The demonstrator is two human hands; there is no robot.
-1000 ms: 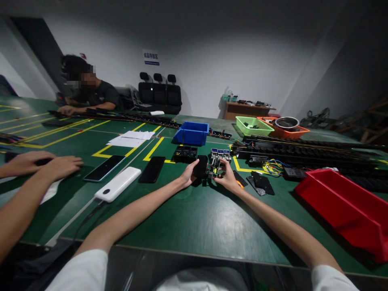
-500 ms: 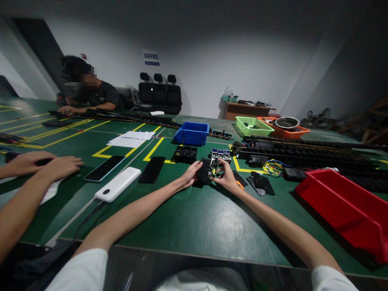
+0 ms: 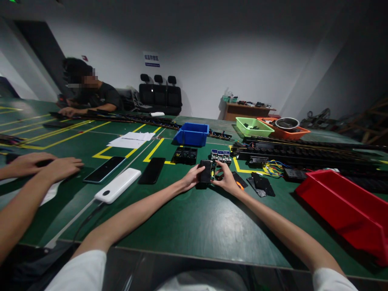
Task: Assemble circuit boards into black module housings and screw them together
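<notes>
My left hand [image 3: 192, 178] grips a black case [image 3: 205, 171] by its left side, just above the green table. On the right, my right hand [image 3: 224, 178] pinches a circuit board [image 3: 213, 171] by its edges, and the board is against the case's right side, partly hidden by it. Behind my hands stand a row of blue-topped modules [image 3: 221, 155] and some black housings [image 3: 185, 154]. Flat black pieces [image 3: 263, 184] and an orange-and-black item [image 3: 239, 182] lie right of my right hand.
A blue bin [image 3: 194, 135] stands behind, a red bin [image 3: 342, 214] at the right. Phones [image 3: 152, 170] and a white power bank [image 3: 118, 186] lie left. Another person's hands [image 3: 45, 165] rest at far left; a person [image 3: 91, 89] sits across the table.
The board has moved closer to the black case and shows less beyond its right edge. The case is turned slightly, with its black face more towards me.
</notes>
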